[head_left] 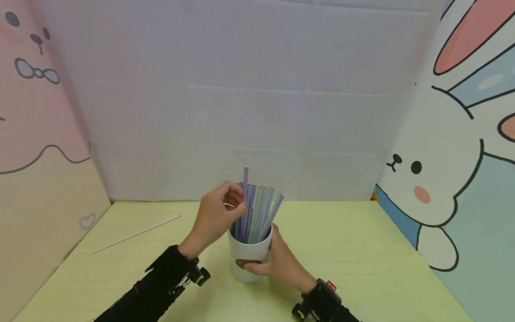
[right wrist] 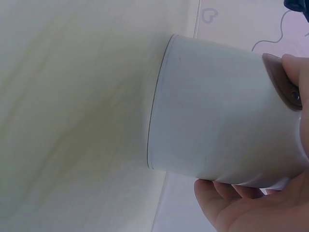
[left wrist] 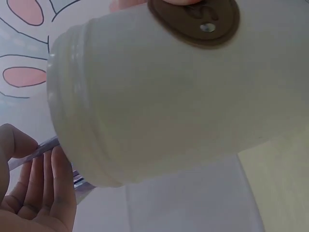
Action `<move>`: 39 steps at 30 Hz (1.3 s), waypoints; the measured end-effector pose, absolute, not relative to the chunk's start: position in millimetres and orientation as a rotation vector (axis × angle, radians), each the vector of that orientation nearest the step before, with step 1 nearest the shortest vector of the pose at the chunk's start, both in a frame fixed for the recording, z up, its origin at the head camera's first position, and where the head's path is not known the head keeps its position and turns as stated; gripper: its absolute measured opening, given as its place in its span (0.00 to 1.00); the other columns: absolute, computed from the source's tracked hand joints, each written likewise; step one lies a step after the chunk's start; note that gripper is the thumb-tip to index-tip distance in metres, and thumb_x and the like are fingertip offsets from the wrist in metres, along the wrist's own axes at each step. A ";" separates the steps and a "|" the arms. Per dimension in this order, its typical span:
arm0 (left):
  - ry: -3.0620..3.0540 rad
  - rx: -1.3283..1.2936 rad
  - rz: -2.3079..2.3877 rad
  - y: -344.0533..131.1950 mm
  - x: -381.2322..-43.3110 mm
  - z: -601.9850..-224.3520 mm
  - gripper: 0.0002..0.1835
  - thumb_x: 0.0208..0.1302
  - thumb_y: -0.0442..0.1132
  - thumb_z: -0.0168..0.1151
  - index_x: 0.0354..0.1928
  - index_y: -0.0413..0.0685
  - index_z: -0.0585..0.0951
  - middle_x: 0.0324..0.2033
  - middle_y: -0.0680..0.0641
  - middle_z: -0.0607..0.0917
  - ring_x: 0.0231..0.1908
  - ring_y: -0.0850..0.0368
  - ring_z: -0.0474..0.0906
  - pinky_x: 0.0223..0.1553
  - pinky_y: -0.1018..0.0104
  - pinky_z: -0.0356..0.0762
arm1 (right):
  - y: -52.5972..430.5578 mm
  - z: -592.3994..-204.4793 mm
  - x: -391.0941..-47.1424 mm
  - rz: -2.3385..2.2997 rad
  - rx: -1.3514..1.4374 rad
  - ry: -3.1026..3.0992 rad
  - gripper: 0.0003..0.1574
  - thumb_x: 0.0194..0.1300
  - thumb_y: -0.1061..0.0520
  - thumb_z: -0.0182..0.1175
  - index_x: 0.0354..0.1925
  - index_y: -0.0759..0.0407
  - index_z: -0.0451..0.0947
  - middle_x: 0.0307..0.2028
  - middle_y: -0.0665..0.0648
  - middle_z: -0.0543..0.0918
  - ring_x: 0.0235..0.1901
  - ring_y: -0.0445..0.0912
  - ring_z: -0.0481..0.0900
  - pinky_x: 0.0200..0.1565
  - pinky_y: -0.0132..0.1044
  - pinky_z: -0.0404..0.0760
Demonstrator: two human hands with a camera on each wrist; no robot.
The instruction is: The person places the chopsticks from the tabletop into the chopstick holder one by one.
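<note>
A white cup (head_left: pixel 238 249) with a brown oval patch stands upright on the table, packed with pastel drinking straws (head_left: pixel 257 214). My right hand (head_left: pixel 283 264) grips its side, thumb across the front by the patch and fingers behind, as the right wrist view also shows on the cup (right wrist: pixel 217 111). At the rim, my left hand (head_left: pixel 217 212) pinches a purple straw (head_left: pixel 246 175) between thumb and fingers. That straw rises above the others; its lower part is among them. In the left wrist view, the cup (left wrist: pixel 145 106) hides most of the straws.
A single pale straw (head_left: pixel 137 234) lies slantwise on the yellowish table (head_left: pixel 350 255), left of the cup. Behind stands a white sheet wall (head_left: pixel 241 116). Printed panels with cartoon animals flank the table, a pink one (head_left: pixel 48 116) on the left and a rabbit (head_left: pixel 438 188) on the right.
</note>
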State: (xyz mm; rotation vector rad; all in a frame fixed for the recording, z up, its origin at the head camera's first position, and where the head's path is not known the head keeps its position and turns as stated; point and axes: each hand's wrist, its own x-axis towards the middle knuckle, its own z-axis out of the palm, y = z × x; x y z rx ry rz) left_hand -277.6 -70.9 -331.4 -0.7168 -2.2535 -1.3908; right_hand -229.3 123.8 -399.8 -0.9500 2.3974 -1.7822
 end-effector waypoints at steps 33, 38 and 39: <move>-2.294 -0.716 -0.876 -113.5 -279.0 -336.0 0.24 0.53 0.41 0.70 0.53 0.52 0.75 0.44 0.55 0.80 0.45 0.60 0.74 0.44 0.60 0.77 | 123.7 -404.2 -233.4 -1.798 -0.938 2.387 0.66 0.47 0.63 0.75 0.71 0.53 0.42 0.60 0.54 0.67 0.58 0.49 0.69 0.59 0.52 0.68; -2.362 -0.650 -0.745 -150.4 -288.6 -339.8 0.28 0.51 0.41 0.72 0.55 0.52 0.75 0.51 0.51 0.76 0.51 0.51 0.70 0.50 0.49 0.71 | 124.2 -407.6 -234.9 -1.795 -0.940 2.389 0.67 0.47 0.61 0.75 0.72 0.52 0.41 0.62 0.54 0.66 0.59 0.49 0.68 0.60 0.52 0.67; -2.382 -0.636 -0.721 -158.6 -290.9 -342.4 0.28 0.50 0.41 0.72 0.55 0.53 0.75 0.52 0.50 0.76 0.52 0.50 0.69 0.50 0.48 0.70 | 124.3 -408.6 -235.2 -1.796 -0.938 2.392 0.67 0.47 0.61 0.75 0.72 0.51 0.41 0.62 0.54 0.65 0.59 0.48 0.68 0.60 0.52 0.67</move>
